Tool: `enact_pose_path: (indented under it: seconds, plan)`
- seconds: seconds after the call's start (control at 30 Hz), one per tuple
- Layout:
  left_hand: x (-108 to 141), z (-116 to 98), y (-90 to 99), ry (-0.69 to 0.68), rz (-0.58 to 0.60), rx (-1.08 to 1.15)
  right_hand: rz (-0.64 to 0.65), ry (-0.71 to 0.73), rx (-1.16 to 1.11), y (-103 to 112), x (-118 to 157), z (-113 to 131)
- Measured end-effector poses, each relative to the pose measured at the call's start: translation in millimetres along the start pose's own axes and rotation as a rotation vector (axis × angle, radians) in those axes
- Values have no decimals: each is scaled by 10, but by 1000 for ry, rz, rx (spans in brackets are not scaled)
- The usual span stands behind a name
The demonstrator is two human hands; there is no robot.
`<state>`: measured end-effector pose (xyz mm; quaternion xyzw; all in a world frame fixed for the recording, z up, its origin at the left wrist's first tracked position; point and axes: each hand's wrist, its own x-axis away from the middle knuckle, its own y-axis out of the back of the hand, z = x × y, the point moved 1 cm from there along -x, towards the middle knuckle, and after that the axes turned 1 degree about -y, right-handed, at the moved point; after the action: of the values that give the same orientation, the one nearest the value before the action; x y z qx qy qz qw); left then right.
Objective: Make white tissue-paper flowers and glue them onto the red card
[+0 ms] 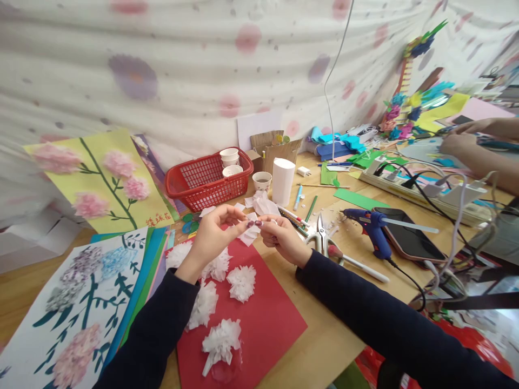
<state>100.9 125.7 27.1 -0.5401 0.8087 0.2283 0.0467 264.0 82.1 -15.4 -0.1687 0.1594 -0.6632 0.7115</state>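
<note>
My left hand (217,237) and my right hand (281,235) meet fingertip to fingertip above the top of a red sheet (267,313). Both are pinched; whatever is between the fingertips is too small to make out. Several crumpled white paper flowers (241,283) lie on the red sheet, some partly behind my left hand and wrist. White paper pieces (263,205) lie just beyond my hands. Scissors (321,237) rest beside my right wrist.
A red basket (206,186) with paper cups stands behind, beside a white cylinder (283,182). Rightward are a blue glue gun (375,229), a phone (409,235) and a power strip (425,192) with cables. Flower pictures (77,302) lie left. Another person's hands (470,140) are far right.
</note>
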Motion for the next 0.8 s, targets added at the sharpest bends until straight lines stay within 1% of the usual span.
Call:
enact_pose_path:
  seconds: [0.07, 0.1, 0.17, 0.27, 0.33, 0.47, 0.6, 0.7, 0.8]
  plan:
    - [7, 2, -18, -31, 27, -68, 0, 7, 13, 6, 0, -8]
    - [9, 3, -21, -40, 21, -95, -6, 11, 18, 7, -1, -10]
    - [6, 7, -13, -31, -31, -105, -25, 16, 22, 6, -2, -10]
    - [-9, 15, 15, 28, -132, -21, -42, 15, 14, -3, -6, -3]
    - [-18, 21, 27, 63, -179, 43, -47, 10, 11, -9, -8, 2]
    - [-34, 57, 25, 109, -230, 139, -55, -8, -7, -11, -7, 7]
    - [-56, 104, 20, 155, -287, 305, -120, -14, -79, 11, -11, 12]
    - [-64, 130, 22, 181, -291, 339, -153, -10, -125, 34, -20, 24]
    - [-60, 206, 14, 213, -251, 321, -157, -16, -154, 49, -27, 36]
